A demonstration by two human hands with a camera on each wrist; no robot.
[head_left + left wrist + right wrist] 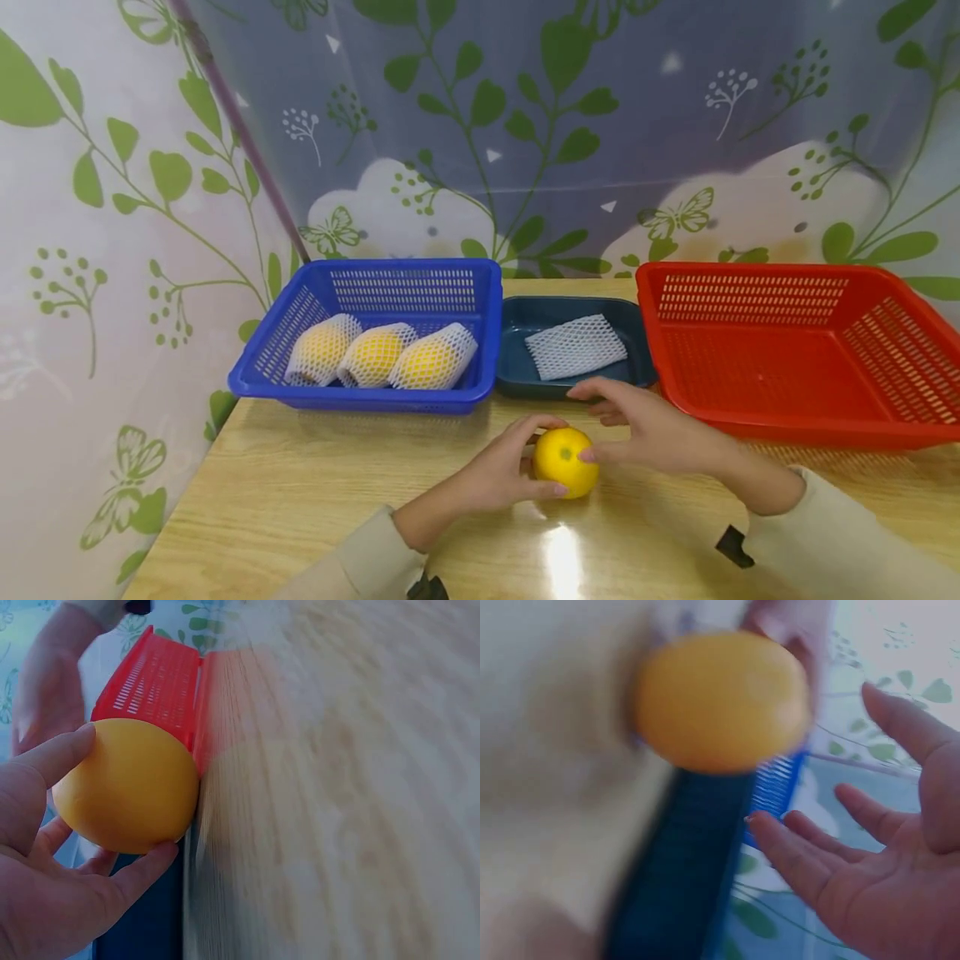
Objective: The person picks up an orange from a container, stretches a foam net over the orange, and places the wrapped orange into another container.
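Note:
My left hand (498, 471) holds a bare yellow-orange fruit, an orange by its look (566, 463), at the middle of the table, thumb on one side and fingers round the other. In the left wrist view the orange (127, 786) sits between thumb and fingertips. To the right of it is my right hand (652, 429), its fingers spread and holding nothing. The right wrist view shows that hand (885, 847) apart from the orange (724, 701). Behind both hands, a dark teal tray (517, 387) carries a white foam net sleeve (576, 346) lying flat.
At the back left stands a blue basket (375, 402) with three yellow fruits (433, 360) in white foam nets. A red basket (765, 375) stands at the right, beside the tray. A patterned cloth (480, 125) hangs behind the wooden table (300, 492) and along its left side.

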